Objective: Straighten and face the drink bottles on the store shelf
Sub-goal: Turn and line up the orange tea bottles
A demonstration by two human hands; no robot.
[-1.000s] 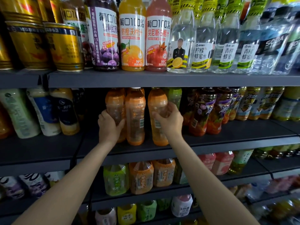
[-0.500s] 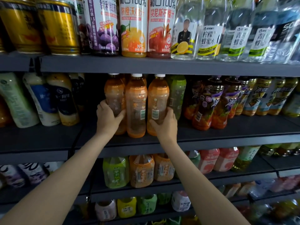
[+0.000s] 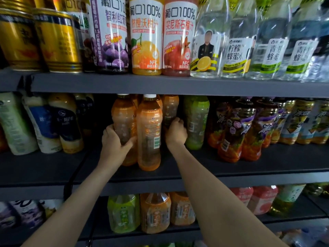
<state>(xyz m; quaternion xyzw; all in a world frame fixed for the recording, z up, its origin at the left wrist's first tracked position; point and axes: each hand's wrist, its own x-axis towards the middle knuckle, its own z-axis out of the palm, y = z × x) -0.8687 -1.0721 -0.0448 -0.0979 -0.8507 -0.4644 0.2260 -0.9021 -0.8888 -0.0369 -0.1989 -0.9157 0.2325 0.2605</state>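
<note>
Three orange drink bottles stand on the middle shelf (image 3: 267, 168). My left hand (image 3: 114, 143) grips the left orange bottle (image 3: 122, 122) around its lower half. The middle orange bottle (image 3: 148, 134) stands free at the front, its barcode side facing out. My right hand (image 3: 175, 132) reaches behind it and holds the right orange bottle (image 3: 170, 109), which sits further back on the shelf. A green bottle (image 3: 195, 122) stands just right of my right hand.
White and blue bottles (image 3: 44, 122) fill the shelf's left side, dark fruit-tea bottles (image 3: 235, 129) the right. The top shelf carries gold cans (image 3: 57, 40), juice bottles (image 3: 146, 36) and clear water bottles (image 3: 236, 41). More bottles (image 3: 154, 213) stand on the shelf below.
The right orange bottle has gone back from the front row toward the rear, with my right hand on it. My left hand stays on the left bottle. The camera has moved closer.
</note>
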